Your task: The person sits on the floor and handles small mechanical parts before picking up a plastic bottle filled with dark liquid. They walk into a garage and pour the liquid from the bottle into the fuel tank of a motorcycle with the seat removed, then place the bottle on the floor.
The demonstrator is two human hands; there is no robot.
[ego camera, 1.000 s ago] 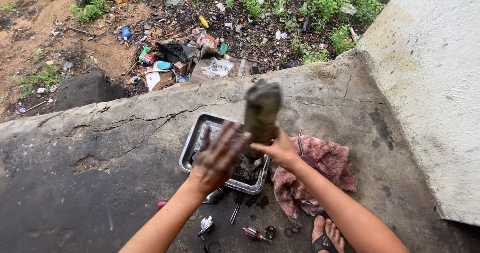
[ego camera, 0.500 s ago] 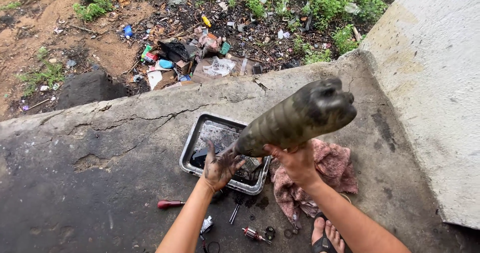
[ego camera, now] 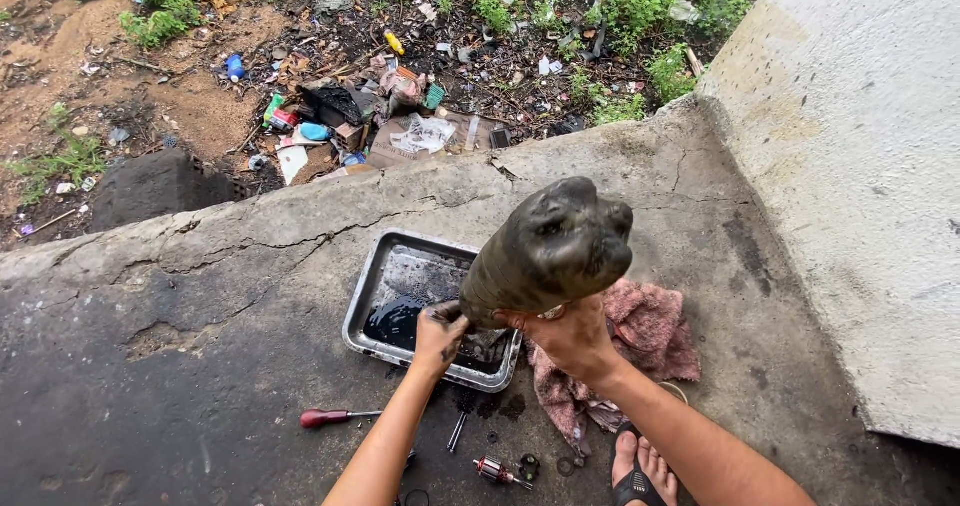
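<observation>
Red-handled screwdriver [ego camera: 326, 418] and small motor armature [ego camera: 497, 472] on cracked concrete slab [ego camera: 200, 296]. Pink rag [ego camera: 655, 331] beside metal tray [ego camera: 365, 311]. Litter [ego camera: 400, 116] beyond edge.

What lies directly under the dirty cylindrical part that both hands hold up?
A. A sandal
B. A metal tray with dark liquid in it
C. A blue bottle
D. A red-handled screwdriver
B. The grimy cylindrical part, held by the left hand and the right hand, is above the metal tray, whose bottom shows a dark pool; the screwdriver lies apart on the concrete.
</observation>
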